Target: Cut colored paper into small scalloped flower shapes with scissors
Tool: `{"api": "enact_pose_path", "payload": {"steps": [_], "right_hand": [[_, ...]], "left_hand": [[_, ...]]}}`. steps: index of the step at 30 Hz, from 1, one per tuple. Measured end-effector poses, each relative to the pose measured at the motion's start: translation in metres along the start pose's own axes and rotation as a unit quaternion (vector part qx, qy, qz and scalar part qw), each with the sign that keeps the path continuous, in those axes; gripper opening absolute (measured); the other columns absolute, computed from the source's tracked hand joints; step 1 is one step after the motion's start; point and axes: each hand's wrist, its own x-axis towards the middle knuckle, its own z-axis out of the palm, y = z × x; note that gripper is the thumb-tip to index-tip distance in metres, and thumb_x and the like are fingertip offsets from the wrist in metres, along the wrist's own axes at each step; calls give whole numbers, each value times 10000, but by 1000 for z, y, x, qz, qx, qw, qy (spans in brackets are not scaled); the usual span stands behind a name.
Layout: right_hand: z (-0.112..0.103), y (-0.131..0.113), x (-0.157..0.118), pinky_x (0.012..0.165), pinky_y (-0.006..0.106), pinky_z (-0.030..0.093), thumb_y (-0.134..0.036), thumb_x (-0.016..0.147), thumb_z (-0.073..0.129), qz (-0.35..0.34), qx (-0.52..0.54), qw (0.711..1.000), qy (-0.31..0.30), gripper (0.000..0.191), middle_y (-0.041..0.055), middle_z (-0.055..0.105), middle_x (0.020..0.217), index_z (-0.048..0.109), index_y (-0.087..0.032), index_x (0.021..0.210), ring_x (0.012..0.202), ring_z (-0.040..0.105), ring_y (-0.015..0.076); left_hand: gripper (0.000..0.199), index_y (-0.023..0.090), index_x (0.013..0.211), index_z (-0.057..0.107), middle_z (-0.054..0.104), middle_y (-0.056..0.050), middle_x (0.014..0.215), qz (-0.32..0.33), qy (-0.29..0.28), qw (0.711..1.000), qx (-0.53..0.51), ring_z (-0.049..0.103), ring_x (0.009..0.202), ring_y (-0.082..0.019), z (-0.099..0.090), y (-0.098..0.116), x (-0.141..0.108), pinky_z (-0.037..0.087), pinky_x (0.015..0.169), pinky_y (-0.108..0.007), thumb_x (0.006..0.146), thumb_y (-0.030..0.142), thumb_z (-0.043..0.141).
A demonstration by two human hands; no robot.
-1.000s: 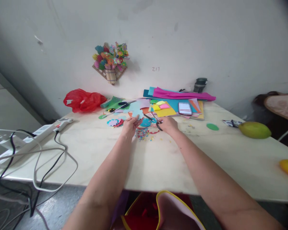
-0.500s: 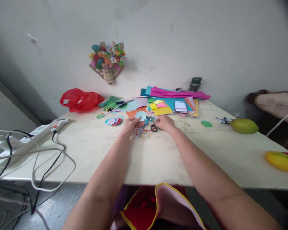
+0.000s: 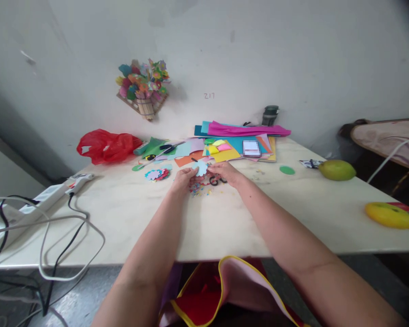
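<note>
A light blue scalloped paper piece [image 3: 200, 168] is pinched by my left hand [image 3: 185, 177] at its left edge. My right hand [image 3: 226, 172] is closed at the paper's right side, its fingertips close to the edge. Black-handled scissors [image 3: 214, 180] are at my right hand, their handles showing below its fingers; how they are held is hard to make out. Small coloured paper scraps [image 3: 199, 190] lie under my hands. Left of my left hand sits a pile of scalloped paper pieces [image 3: 157, 174] in blue, red and white.
Coloured sheets, another pair of scissors [image 3: 167, 148] and a phone [image 3: 251, 148] lie behind my hands. A red plastic bag [image 3: 109, 146] is at the back left, a power strip [image 3: 41, 200] with cables at the left, and mangoes [image 3: 337, 170] at the right.
My right hand has moved left to the blue paper, and the scissors have turned beneath it. The whole view has shifted slightly.
</note>
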Motion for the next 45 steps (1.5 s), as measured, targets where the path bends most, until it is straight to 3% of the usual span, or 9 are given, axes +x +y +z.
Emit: {"api": "enact_pose_path", "payload": {"steps": [17,45], "right_hand": [[1,7,4,426,160,456,-137,751,673,-9,24,999,-22,38,29,680,635,707,-121,746,572,620,105],[3,10,7,364,150,426,-82,755,620,-7,26,1000,-4,92,33,678,599,709,-105,760,543,630,112]], "left_hand": [[313,137,643,543,665,-42,598,2,-14,1000,-2,659,514,-163,-1,0,1,530,553,-243,614,289,815],[264,137,648,528,658,-42,597,-6,-6,1000,29,660,518,-155,0,2,0,553,586,-258,692,259,758]]}}
